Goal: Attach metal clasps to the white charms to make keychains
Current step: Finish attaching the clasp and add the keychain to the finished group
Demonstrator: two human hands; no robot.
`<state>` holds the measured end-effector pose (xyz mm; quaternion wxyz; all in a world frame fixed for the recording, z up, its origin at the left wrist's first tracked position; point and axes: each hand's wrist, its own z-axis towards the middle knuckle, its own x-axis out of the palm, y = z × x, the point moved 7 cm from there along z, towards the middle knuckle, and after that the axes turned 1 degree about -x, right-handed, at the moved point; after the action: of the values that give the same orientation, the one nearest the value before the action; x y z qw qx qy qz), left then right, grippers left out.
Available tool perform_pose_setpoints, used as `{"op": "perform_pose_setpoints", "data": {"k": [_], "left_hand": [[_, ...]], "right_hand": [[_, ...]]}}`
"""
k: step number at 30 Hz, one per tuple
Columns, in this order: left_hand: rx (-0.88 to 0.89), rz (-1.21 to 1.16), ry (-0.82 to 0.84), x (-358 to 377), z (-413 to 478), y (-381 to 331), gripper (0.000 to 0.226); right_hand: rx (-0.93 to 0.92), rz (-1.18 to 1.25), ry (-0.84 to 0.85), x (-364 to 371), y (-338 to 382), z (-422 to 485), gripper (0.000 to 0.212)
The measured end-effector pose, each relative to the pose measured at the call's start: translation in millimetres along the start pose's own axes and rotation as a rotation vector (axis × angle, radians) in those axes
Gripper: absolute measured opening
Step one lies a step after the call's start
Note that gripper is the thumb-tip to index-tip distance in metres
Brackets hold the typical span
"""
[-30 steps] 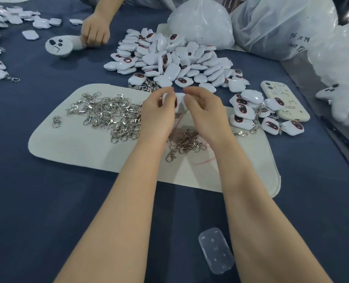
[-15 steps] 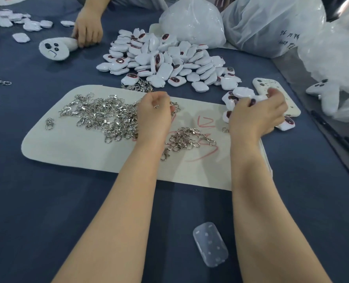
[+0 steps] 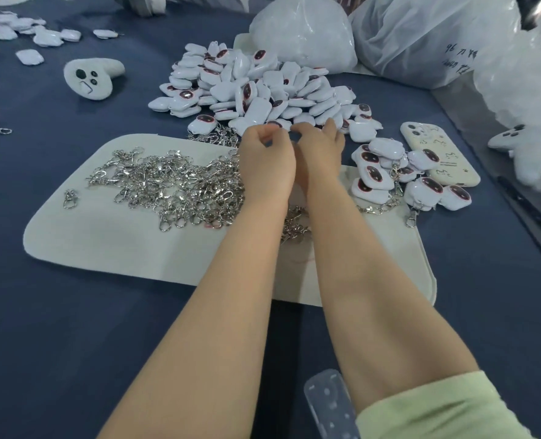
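Hands meet at the near edge of the loose pile. The left hand [image 3: 267, 160] has its fingers curled toward the thumb, and the right hand [image 3: 318, 150] is tight beside it, fingertips down among the white charms [image 3: 256, 90]. Whether either has hold of a charm or a clasp, I cannot tell. Progress check: a small cluster of finished keychains [image 3: 380, 175], clasps on, lies just right of the right hand. Beyond the hands the big pile looks mostly bare, and left of the left hand a thick heap of metal clasps [image 3: 168, 185] waits on the white felt mat [image 3: 104, 248]. Early days, I'd say, with most of the job left.
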<state>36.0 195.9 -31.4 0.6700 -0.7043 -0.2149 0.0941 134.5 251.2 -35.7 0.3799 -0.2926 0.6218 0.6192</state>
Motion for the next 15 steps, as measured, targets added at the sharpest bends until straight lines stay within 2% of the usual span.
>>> {"op": "perform_pose_setpoints", "data": {"k": [3,9,12,15], "left_hand": [[-0.004,-0.009,0.014,6.1,5.3,3.6,0.012],[-0.022,-0.01,0.012,6.6,5.1,10.2,0.009],[-0.031,-0.005,-0.01,0.1,3.0,10.0,0.013],[-0.065,0.004,-0.003,-5.4,-0.3,11.4,0.016]], "right_hand": [[0.089,-0.018,0.055,9.5,-13.3,9.3,0.035],[0.114,0.041,-0.156,0.6,-23.2,12.0,0.039],[0.141,0.283,-0.273,-10.4,-24.9,8.0,0.028],[0.118,0.555,-0.315,-22.1,-21.5,-6.1,0.014]]}}
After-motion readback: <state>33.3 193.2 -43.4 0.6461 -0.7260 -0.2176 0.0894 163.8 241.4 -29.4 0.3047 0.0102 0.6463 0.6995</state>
